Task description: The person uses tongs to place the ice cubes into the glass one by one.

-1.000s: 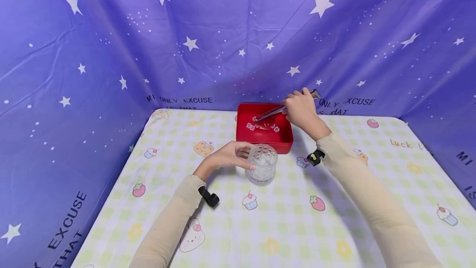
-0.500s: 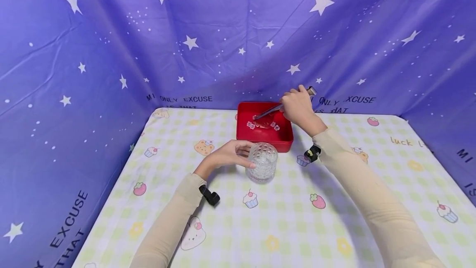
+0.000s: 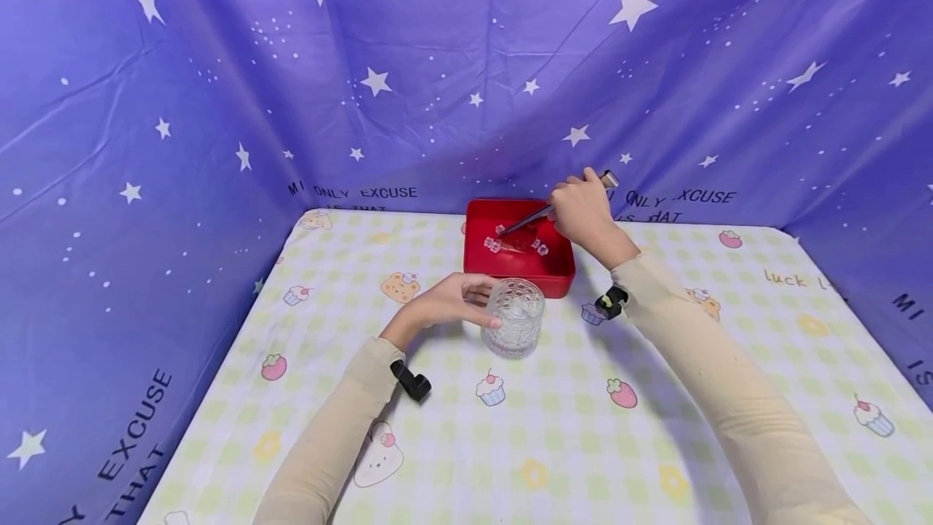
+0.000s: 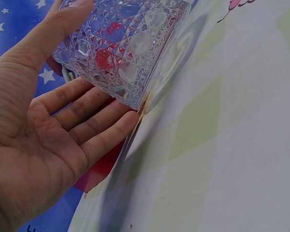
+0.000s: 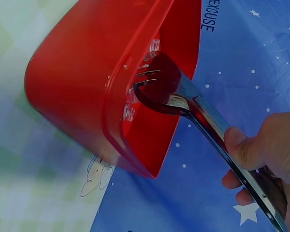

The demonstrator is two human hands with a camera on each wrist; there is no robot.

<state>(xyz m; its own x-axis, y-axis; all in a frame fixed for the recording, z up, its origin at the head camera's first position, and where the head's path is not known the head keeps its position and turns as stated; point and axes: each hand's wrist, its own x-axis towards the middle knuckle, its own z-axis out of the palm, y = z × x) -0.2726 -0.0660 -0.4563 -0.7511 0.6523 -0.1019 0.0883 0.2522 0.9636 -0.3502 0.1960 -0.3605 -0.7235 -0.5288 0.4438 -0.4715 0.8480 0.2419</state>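
Cut-glass tumbler (image 3: 521, 332), upright on the counter (image 3: 437, 444), held between thumb and fingers of the left hand (image 3: 453, 303); metal tongs (image 3: 528, 218), gripped in the right hand (image 3: 585, 209), tips inside a red box (image 3: 543, 288) with small clear pieces (image 3: 492, 245), behind the tumbler

The sleeved left arm (image 3: 328, 436) reaches in over the near side of the surface (image 3: 445, 468) and slants up toward the far edge. The left hand (image 3: 437, 304) bends inward at the wrist; its thumb (image 4: 70, 19) stands well apart from the extended fingers (image 4: 104, 124), forming a wide clasp. The sleeved right arm (image 3: 729, 395) stretches farther, running diagonally from the near right. Its right hand (image 3: 581, 209) is raised close to the far edge, back upward, fingers (image 5: 232, 179) curled in a grip, thumb (image 5: 244, 150) opposing them.
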